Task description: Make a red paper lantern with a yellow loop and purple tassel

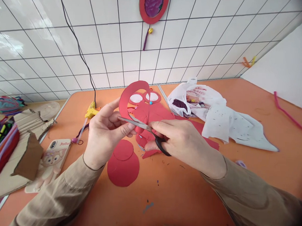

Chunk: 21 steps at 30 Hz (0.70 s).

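A curved band of red paper [125, 100] is pinched by my left hand [106, 132], raised over the orange table. My right hand [182, 141] holds black-handled scissors [142, 126], whose blades are parted at the lower end of the band, close to my left thumb. Two red paper circles [123, 172], one smaller and overlapping the larger, lie on the table below my hands. More red paper [158, 111] lies behind the scissors, beside two red ovals with white centres [152, 97].
The orange table [187, 196] meets a tiled wall. A yellow glue gun [91, 110], a phone [52, 158], cardboard [28, 153] and pipe cleaners [0, 142] are at left. A white plastic bag [212, 96] sits at right. A red round ornament [142, 6] hangs on the wall.
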{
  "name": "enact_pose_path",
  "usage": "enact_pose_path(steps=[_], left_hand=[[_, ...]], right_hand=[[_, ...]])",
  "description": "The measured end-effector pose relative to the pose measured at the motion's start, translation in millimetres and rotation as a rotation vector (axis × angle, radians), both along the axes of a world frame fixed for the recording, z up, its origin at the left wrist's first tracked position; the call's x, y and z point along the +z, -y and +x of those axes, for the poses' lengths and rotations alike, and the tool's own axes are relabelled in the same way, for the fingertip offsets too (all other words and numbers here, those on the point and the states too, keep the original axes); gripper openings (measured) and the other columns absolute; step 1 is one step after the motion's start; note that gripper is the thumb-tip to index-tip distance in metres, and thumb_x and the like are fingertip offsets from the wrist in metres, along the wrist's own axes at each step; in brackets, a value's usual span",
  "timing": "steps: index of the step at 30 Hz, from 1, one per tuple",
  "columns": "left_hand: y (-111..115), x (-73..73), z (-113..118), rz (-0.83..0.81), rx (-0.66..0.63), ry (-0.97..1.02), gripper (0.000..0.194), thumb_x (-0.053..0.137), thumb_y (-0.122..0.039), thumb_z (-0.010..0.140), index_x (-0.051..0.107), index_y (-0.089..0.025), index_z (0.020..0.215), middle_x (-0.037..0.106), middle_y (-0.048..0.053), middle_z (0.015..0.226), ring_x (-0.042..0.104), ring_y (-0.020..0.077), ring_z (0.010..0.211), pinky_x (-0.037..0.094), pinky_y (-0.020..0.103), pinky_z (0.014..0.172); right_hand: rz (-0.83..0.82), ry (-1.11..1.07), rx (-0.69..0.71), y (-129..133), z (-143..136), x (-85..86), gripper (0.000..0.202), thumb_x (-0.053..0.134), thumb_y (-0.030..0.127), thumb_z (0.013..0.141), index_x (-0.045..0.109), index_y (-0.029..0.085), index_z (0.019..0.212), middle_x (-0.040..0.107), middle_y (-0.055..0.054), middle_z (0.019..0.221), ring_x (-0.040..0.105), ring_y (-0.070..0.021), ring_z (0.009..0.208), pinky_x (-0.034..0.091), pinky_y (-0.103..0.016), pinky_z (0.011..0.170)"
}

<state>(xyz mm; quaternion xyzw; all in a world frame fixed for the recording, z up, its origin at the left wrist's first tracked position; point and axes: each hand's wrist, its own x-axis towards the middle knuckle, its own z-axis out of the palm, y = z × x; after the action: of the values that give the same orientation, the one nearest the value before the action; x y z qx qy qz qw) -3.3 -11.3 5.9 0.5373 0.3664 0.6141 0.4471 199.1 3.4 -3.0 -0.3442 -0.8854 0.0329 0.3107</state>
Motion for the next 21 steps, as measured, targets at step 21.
enact_pose_path(steps=[21], left_hand=[[-0.5, 0.6, -3.1, 0.029, 0.003, -0.018, 0.053, 0.085, -0.015, 0.067, 0.069, -0.025, 0.116, 0.076, 0.001, 0.079, 0.071, 0.0172, 0.061, 0.061, 0.029, 0.055]], right_hand=[[-0.019, 0.056, -0.058, 0.8, 0.1, 2.0, 0.036, 0.065, 0.041, 0.086, 0.044, 0.019, 0.065, 0.038, 0.005, 0.055, 0.028, -0.0085, 0.052, 0.02, -0.024, 0.048]])
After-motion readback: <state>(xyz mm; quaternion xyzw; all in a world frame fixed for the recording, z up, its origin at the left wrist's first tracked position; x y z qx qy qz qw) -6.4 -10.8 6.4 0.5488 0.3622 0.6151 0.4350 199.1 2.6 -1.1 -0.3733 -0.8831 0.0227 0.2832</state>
